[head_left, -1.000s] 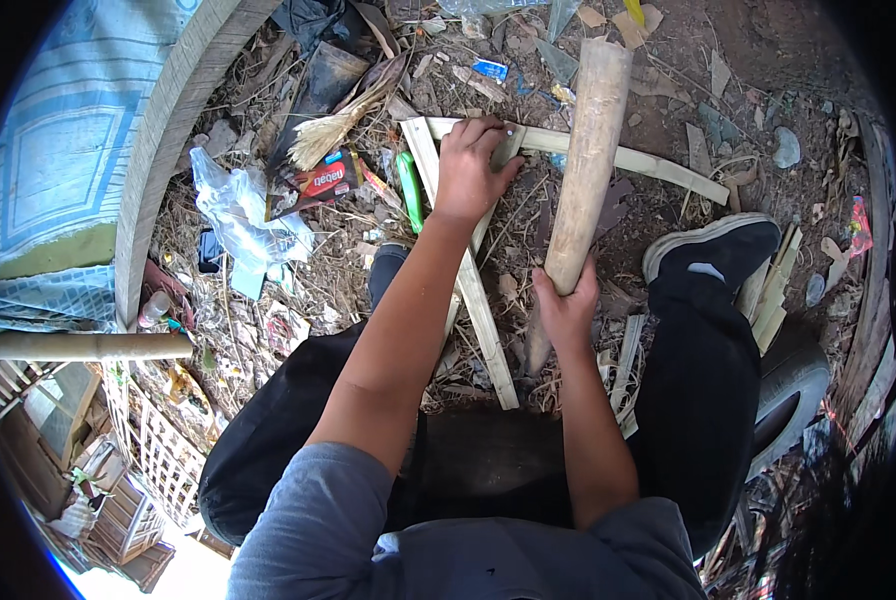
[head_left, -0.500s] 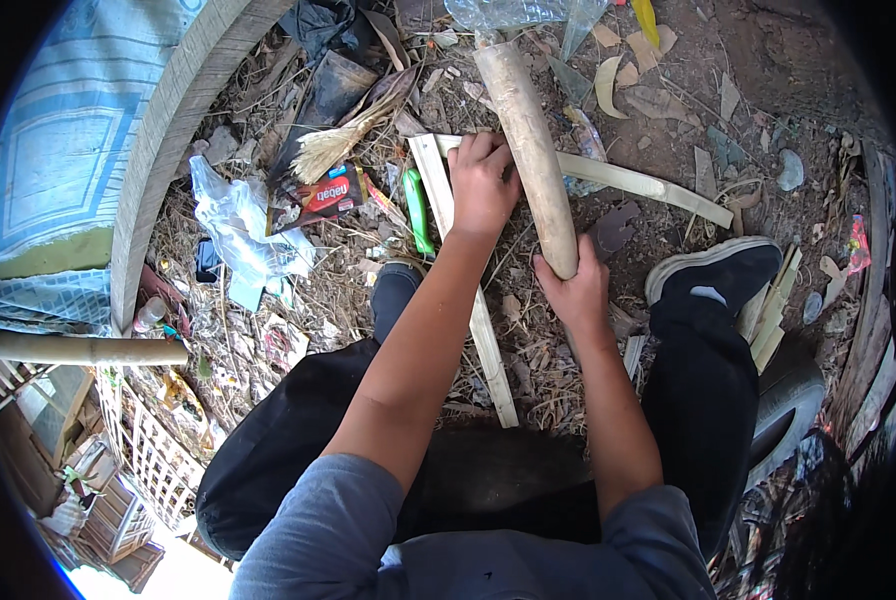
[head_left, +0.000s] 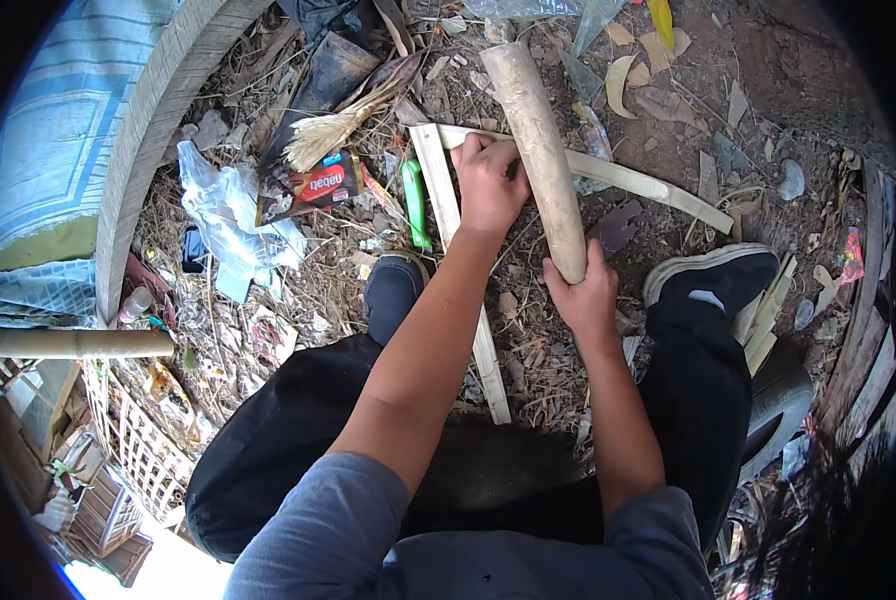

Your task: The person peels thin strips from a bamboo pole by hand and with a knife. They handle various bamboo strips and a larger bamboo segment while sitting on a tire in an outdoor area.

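My right hand (head_left: 584, 293) is closed round the near end of a thick, pale wooden club (head_left: 538, 140), which slants away from me to the far left. My left hand (head_left: 490, 185) is curled over a pale split-wood strip (head_left: 628, 178) that runs crosswise and passes beneath the club. Close to the left hand, a second flat strip (head_left: 484, 350) lies lengthwise, its far end meeting the crosswise one. My left fingertips are partly hidden, and the club is just to their right. A bright green, handle-shaped object (head_left: 415, 205) rests on the ground left of the strips.
Dry litter covers the soil between my dark shoes (head_left: 713, 275). To the left are a clear plastic bag (head_left: 233, 220), a red wrapper (head_left: 313, 190), a straw-like brush (head_left: 338, 135) and a curved wooden rim (head_left: 158, 130). Split pieces (head_left: 768, 315) and a tyre (head_left: 780, 410) sit by my right leg.
The view has shifted slightly, so the litter at left appears farther left. Both hands keep their grips, and the club has hardly moved.
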The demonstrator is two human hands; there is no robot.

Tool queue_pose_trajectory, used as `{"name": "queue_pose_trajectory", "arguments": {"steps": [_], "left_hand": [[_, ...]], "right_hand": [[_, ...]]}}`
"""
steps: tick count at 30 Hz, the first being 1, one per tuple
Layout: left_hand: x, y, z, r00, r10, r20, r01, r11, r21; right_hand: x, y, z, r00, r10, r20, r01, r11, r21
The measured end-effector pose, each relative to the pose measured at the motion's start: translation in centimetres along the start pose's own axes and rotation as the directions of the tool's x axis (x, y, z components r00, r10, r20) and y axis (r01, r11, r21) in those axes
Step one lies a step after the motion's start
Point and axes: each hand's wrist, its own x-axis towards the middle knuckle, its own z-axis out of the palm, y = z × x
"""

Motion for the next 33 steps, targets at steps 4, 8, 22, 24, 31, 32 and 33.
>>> {"name": "queue_pose_trajectory", "arguments": {"steps": [4,8,22,24,31,32,33], "left_hand": [[0.0,0.1,-0.3,0.998,-0.053,0.026,0.052,0.998,0.032],[0.0,0.1,-0.3,0.998,-0.061,0.024,0.06,0.998,0.018],[-0.2,-0.2,-0.2,1.0,0.002,-0.024,-0.002,1.0,-0.004],[-0.3,-0.4,0.0,1.0,-0.006,-0.024,0.006,1.0,0.008],[-0.2,-0.7,-0.1,1.0,0.015,0.0,-0.015,0.999,0.049],[-0.1,-0.6,0.3,1.0,-0.002,-0.022,0.003,0.999,0.035],[-0.1,-0.4,0.4,0.999,-0.021,-0.044,0.022,1.0,0.021]], "right_hand": [[0.2,-0.4,-0.2,0.999,0.029,0.023,-0.029,0.999,-0.029],[-0.2,-1.1,-0.1,1.0,-0.017,-0.002,0.017,1.0,-0.003],[-0.8,-2.3,-1.0,0.993,-0.111,-0.049,0.114,0.99,0.087],[-0.6,-2.9,-1.0,0.998,-0.066,-0.022,0.068,0.995,0.073],[-0.6,-2.9,-1.0,0.991,-0.125,-0.057,0.132,0.981,0.141],[-0.4,-3.0,-1.3,0.999,-0.001,0.044,-0.001,0.999,0.032],[-0.3,-2.9,-1.4,0.982,0.135,0.129,-0.124,0.988,-0.09]]}}
